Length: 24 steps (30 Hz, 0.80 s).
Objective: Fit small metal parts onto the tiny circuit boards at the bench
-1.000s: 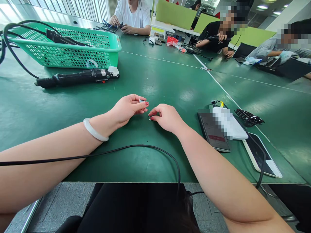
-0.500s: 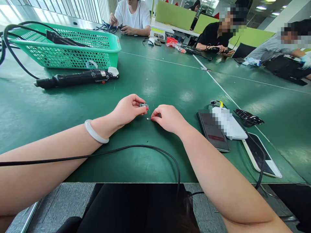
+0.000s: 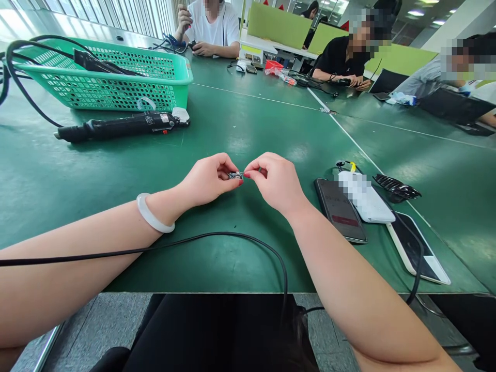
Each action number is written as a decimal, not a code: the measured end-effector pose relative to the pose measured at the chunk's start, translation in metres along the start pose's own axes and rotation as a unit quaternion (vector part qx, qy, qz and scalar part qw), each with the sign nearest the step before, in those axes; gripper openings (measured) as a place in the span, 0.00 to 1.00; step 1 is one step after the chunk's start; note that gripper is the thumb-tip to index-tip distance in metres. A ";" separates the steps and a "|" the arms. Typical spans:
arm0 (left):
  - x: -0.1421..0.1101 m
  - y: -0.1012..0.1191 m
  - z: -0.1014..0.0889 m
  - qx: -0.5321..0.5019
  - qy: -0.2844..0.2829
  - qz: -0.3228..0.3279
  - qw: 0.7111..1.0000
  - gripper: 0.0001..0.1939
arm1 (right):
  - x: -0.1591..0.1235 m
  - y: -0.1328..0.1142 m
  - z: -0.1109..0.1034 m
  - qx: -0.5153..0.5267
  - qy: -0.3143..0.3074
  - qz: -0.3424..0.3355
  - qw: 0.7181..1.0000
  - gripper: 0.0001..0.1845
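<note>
My left hand, with a white bangle at its wrist, pinches a small silvery part with dark patches between thumb and fingers. The part is too small to name. Close by on its right, my right hand is closed in a pinch, its fingertips at the part's right end. A thin metal sliver shows at those fingertips, mostly hidden; whether it touches the silvery part I cannot tell. Both hands are just above the green table.
A green basket holding black cables stands at the back left, a black electric screwdriver before it. Phones and a white device lie at right. A black cable crosses in front. Several people sit beyond.
My right hand has risen and moved slightly left, bringing the thin metal sliver up to the silvery part. My left hand has shifted a little to the right, still holding its part.
</note>
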<state>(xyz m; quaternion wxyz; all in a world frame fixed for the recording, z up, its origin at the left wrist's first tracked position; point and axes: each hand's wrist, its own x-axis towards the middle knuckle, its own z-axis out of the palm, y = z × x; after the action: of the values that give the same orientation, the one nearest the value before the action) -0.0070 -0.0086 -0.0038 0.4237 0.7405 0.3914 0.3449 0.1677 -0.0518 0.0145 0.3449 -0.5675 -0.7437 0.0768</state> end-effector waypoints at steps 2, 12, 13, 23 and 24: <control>-0.001 0.002 0.000 0.025 -0.006 0.017 1.000 0.13 | -0.001 -0.004 0.003 0.013 -0.010 -0.013 1.000 0.07; -0.001 0.003 0.000 0.058 -0.024 0.028 0.998 0.14 | -0.001 -0.006 0.003 0.004 -0.028 -0.023 0.999 0.08; -0.001 0.003 0.000 0.060 -0.025 0.028 0.998 0.14 | -0.001 -0.006 0.003 0.001 -0.028 -0.021 0.999 0.08; -0.001 0.004 0.000 0.050 -0.023 0.021 0.998 0.14 | -0.001 -0.005 0.000 -0.015 -0.031 -0.021 0.999 0.08; -0.001 0.003 0.000 0.047 -0.023 0.022 0.998 0.14 | -0.001 -0.005 0.000 -0.014 -0.030 -0.021 0.999 0.08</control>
<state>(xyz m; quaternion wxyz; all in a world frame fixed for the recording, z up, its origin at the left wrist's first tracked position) -0.0067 -0.0103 -0.0007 0.3894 0.7759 0.3811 0.3180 0.1639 -0.0545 0.0163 0.3156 -0.5540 -0.7666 0.0760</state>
